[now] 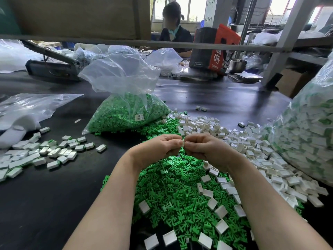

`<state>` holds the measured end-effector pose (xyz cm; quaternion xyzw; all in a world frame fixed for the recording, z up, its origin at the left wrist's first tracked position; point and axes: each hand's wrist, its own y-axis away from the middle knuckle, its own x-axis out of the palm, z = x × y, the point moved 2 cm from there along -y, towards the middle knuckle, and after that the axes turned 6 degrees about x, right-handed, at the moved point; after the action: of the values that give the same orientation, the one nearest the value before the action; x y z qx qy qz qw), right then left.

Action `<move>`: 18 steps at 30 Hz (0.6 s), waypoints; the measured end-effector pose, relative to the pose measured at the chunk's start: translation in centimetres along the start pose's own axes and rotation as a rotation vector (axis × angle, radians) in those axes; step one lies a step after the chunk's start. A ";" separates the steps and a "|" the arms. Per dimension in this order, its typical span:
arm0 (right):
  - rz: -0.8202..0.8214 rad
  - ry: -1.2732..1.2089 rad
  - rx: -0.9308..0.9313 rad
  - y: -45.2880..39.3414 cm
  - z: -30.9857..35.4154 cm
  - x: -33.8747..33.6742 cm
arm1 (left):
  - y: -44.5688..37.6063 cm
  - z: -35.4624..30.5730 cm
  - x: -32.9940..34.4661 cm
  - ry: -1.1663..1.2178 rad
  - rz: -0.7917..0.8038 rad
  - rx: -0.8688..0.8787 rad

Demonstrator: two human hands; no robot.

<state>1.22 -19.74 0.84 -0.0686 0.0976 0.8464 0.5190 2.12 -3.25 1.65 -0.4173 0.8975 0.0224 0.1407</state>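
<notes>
A white plastic piece is pinched between the left hand and the right hand, each grip clamped on it, above the green plastic parts heaped on the bench.

A small factory assembly workshop; the dark surface carries heaps of green plastic clips and white housings. Bulk bags of parts stand about; another worker sits opposite.

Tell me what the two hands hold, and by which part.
A small white piece, pinched at its two ends: left hand on one end, right hand on the other.
</notes>
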 end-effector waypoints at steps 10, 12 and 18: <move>0.025 -0.136 -0.041 -0.2 0.0 0.3 | -0.1 -0.2 -0.3 0.059 0.003 -0.005; 0.019 -0.160 -0.072 -0.2 0.1 0.3 | -0.1 -0.1 -0.3 0.111 -0.035 0.009; 0.000 -0.198 -0.105 0.1 0.5 0.1 | -0.2 -0.3 -0.5 0.099 -0.062 0.027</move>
<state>1.09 -19.55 1.29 -0.0117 0.0011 0.8530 0.5218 2.49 -3.01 2.07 -0.4435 0.8902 -0.0149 0.1027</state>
